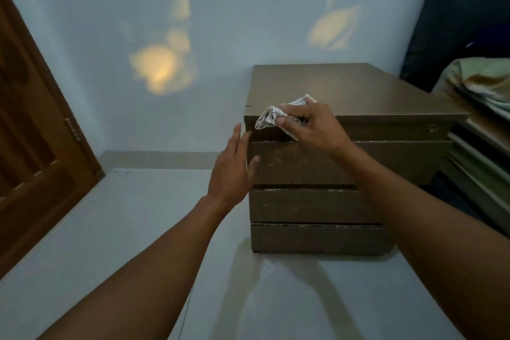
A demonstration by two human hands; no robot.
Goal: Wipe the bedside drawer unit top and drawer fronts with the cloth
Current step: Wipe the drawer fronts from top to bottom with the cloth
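From the head view, I have my right hand (pixel 309 125) closed over the cloth (pixel 271 114), its fingers (pixel 287 122) curled down and pinning the bunched, checked fabric against the front left corner of the drawer unit (pixel 345 163). Part of the cloth lies on the top panel (pixel 345 88) and part spills over the front edge onto the band above the uppermost drawer front (pixel 331 165). My left hand (pixel 234 168) holds nothing; it is spread flat, fingers apart, against or just beside the unit's left front corner, and I cannot tell whether the palm actually touches the wood. Two more drawer fronts (pixel 311 207) sit below, with pale dust visible along the gaps between them. The unit stands on the light floor (pixel 124 229), a bed (pixel 480 85) close at its right side and a wooden door (pixel 36 132) well off to the left.

I judge the step in hand to be wiping the front edge of the top. To do it well I would flatten the cloth under the palm so more fabric meets the wood, run along the edge toward the right corner with steady pressure, and brace the unit with the left hand so it does not shift. The dusty gaps will want a folded edge pushed into them.
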